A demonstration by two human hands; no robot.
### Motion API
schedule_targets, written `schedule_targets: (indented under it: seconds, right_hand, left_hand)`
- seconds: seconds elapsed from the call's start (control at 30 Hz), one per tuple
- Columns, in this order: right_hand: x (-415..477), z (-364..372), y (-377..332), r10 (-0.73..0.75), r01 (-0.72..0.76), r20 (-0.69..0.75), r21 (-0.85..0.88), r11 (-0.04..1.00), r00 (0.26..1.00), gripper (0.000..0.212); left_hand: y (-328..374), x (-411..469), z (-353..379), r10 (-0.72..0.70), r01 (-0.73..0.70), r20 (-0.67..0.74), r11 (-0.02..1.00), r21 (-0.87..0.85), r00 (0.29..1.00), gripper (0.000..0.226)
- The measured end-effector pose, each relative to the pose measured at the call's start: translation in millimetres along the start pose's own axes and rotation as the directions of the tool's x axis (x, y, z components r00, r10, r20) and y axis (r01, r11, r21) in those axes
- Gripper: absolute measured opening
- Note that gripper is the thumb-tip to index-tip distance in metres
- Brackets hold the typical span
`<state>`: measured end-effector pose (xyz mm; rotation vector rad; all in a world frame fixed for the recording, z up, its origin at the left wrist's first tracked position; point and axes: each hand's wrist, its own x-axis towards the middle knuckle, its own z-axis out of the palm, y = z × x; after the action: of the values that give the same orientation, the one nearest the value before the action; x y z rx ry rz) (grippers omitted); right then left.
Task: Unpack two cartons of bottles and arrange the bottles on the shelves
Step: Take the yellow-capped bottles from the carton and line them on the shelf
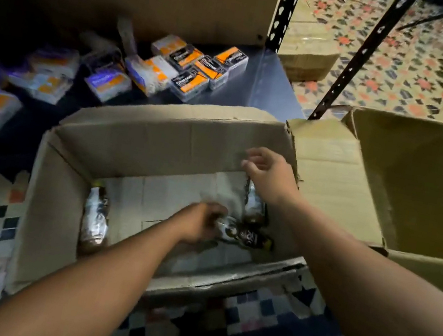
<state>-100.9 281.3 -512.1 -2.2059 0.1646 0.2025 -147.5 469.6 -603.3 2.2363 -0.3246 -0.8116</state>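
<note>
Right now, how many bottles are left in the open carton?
3. The left bottle lies along the carton wall; the middle bottle is gripped by the left hand; the right bottle sits by the right wall, below the right hand. None seems hidden.

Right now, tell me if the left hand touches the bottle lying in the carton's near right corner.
Touching. The head view shows the left hand curled round the bottle at its neck end, no gap.

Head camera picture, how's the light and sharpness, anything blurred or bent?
Head view: dim, darkest over the dark blue shelf board at left; head view: plastic-wrapped dark bottles in the open brown cardboard carton look soft; head view: black perforated shelf posts lean from wide-angle distortion.
</note>
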Motion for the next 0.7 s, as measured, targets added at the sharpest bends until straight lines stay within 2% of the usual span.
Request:
schedule_targets:
  seconds: [0.1, 0.17, 0.27, 0.33, 0.43, 0.53, 0.63, 0.7]
  right_hand:
    - [7.3, 5.7, 9.1, 0.039, -0.035, -0.053, 0.068, 0.997, 0.998, 0.022]
    - [7.5, 10.9, 18.7, 0.066, -0.063, -0.047, 0.062, 0.996, 0.997, 0.024]
    - [11.2, 27.1, 37.8, 0.174, -0.173, 0.001, 0.095, 0.980, 0.985, 0.031]
    - [15.7, 37.4, 49.7, 0.285, -0.283, 0.007, 0.132, 0.950, 0.959, 0.038]
    - [16.6, 46.5, 59.9, 0.368, -0.368, 0.005, 0.056, 0.928, 0.930, 0.051]
    - [22.0, 57.2, 70.8, 0.362, -0.362, -0.003, -0.026, 0.932, 0.932, 0.061]
    - [28.9, 61.2, 71.8, 0.337, -0.337, -0.033, -0.015, 0.941, 0.941, 0.048]
    - [33.7, 62.5, 73.4, 0.336, -0.336, -0.020, 0.008, 0.942, 0.942, 0.047]
  left_hand:
    - [-3.3, 26.0, 6.1, 0.033, -0.062, 0.122, 0.968, 0.243, 0.992, 0.079]
    - [-6.8, 38.3, 4.8, 0.042, -0.093, 0.164, 0.943, 0.321, 0.986, 0.076]
    - [-18.3, 41.5, -0.1, 0.034, -0.089, 0.186, 0.952, 0.294, 0.982, 0.060]
    - [-32.1, 36.4, -6.4, 0.040, -0.081, 0.146, 0.955, 0.286, 0.989, 0.056]
    - [-62.0, 20.7, -19.4, 0.032, -0.046, 0.061, 0.970, 0.238, 0.998, 0.053]
    - [-86.6, 1.0, -34.5, -0.031, 0.033, -0.014, 0.986, 0.161, 0.999, 0.057]
    - [-105.5, -18.1, -49.5, -0.107, 0.117, -0.096, 0.988, 0.106, 0.990, 0.056]
    - [-113.5, -28.3, -56.9, -0.159, 0.172, -0.106, 0.977, 0.128, 0.982, 0.051]
